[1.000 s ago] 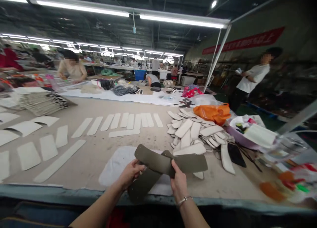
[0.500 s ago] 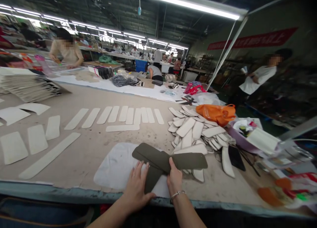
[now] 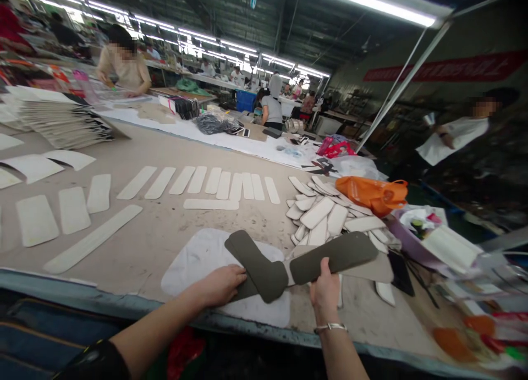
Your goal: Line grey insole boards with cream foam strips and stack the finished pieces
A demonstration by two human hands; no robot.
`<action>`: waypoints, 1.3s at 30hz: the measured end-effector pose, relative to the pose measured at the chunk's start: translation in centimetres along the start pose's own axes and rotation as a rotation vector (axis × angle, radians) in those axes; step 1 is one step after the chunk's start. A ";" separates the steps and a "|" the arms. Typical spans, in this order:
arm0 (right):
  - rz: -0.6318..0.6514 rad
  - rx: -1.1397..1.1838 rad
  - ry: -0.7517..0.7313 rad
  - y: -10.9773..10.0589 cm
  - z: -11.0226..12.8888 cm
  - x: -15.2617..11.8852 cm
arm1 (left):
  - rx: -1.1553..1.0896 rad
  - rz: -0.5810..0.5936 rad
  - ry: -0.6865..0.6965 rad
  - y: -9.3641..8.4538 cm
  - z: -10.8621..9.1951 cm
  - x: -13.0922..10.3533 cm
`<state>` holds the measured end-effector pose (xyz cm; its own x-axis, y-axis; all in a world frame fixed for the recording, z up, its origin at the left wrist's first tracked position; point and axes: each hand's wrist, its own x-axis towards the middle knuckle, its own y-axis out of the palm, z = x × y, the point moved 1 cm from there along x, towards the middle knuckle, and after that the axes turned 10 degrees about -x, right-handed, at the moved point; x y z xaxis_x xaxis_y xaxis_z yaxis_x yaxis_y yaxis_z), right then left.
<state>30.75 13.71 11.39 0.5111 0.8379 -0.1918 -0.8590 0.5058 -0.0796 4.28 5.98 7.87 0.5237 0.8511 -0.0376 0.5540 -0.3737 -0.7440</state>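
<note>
My right hand (image 3: 325,287) pinches a dark olive-grey strip with rounded ends (image 3: 350,253), thumb on top and fingers underneath. It is lifted at a tilt over a pale flat piece (image 3: 377,269). My left hand (image 3: 226,285) has its fingers closed at the edge of a dark olive-grey flat piece (image 3: 247,290), which is partly covered. Over that piece lies a bent, boot-shaped dark piece (image 3: 259,267), made of one part or overlapping parts; I cannot tell which. A white rounded sheet (image 3: 185,267) lies under these on the table.
White-faced pieces (image 3: 319,212) are heaped at the right, beside an orange bag (image 3: 367,193) and a black phone-like slab (image 3: 400,274). Pale strips (image 3: 212,181) lie in a row across the table (image 3: 165,141). A stack of panels (image 3: 61,119) stands left. Several people work beyond.
My right hand has moved right with the dark strip, away from the other dark pieces. My left hand has shifted slightly, and its spread fingers have closed on the piece's edge. The view has tilted.
</note>
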 end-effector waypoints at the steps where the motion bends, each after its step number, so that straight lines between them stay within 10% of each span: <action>1: -0.041 -0.102 -0.055 -0.8 0.9 0.0 | 0.000 -0.021 0.019 -0.3 0.5 0.3; 6: -0.119 -0.648 -0.543 -3.9 4.4 -2.0 | -0.003 -0.116 0.030 -0.5 3.3 3.0; 11: 0.237 -0.908 -1.016 -1.7 2.2 -6.0 | -0.410 -0.420 -0.129 -1.2 5.1 5.5; 17: 0.606 -1.230 -1.093 3.8 -5.2 -9.5 | -0.684 -0.667 -0.315 -1.9 5.9 2.1; 21: 0.775 -1.224 -1.046 4.6 -6.0 -9.8 | -0.703 -0.830 -0.433 -1.7 5.4 -2.9; 28: 0.937 -1.192 -1.057 4.5 -3.8 -7.2 | -0.111 -0.650 -0.026 1.7 0.2 -7.2; 34: 1.138 -1.219 -1.087 4.9 -3.5 -5.9 | -0.044 -0.479 0.231 4.6 -4.3 -7.4; 39: 1.067 -1.252 -1.173 5.1 -2.6 -5.2 | -0.051 -0.310 0.285 5.6 -6.0 -6.4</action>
<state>23.61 11.44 9.43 -0.7910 0.6099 -0.0492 -0.0516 -0.1465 -0.9879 7.87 -3.78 7.94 0.4816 0.7926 0.3740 0.7410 -0.1404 -0.6566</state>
